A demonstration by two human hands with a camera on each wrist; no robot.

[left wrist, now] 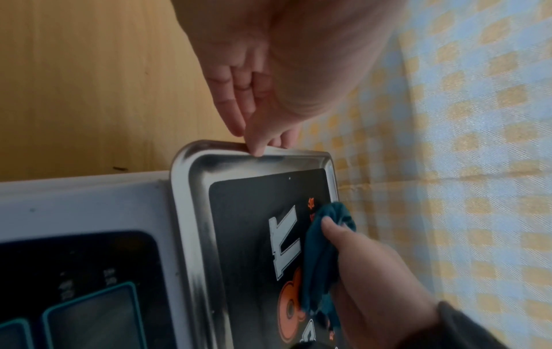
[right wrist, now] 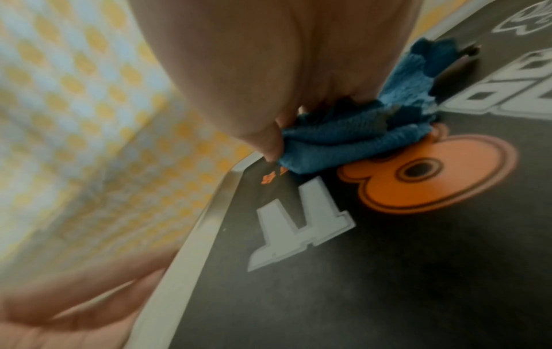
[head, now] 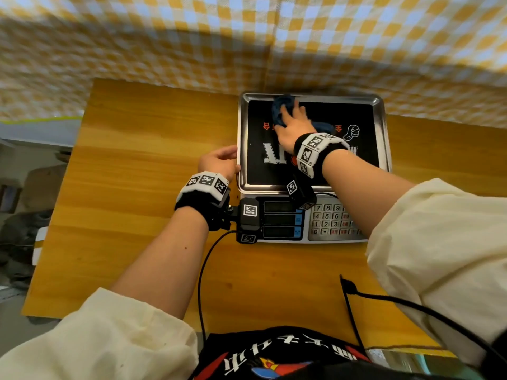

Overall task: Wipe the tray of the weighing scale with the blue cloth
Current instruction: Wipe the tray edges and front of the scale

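Note:
The scale's steel tray (head: pixel 383 138) carries a black printed mat and sits on the scale at the table's far side. My right hand (head: pixel 289 119) grips the bunched blue cloth (head: pixel 280 106) and presses it on the mat near the tray's far left corner. The right wrist view shows the cloth (right wrist: pixel 343 141) crumpled under my right hand (right wrist: pixel 269 82), beside the tray rim (right wrist: pixel 194 236). My left hand (head: pixel 231 160) holds the tray's left edge. In the left wrist view its thumb (left wrist: pixel 257 144) lies on the tray rim (left wrist: pixel 191 212), with the fingers behind it.
The scale's front panel, with dark displays and a number keypad (head: pixel 333 220), faces me. The scale stands on a wooden table (head: pixel 137 187). A yellow checked fabric (head: pixel 164 37) hangs behind it. Black cables (head: pixel 201 270) trail over the near table.

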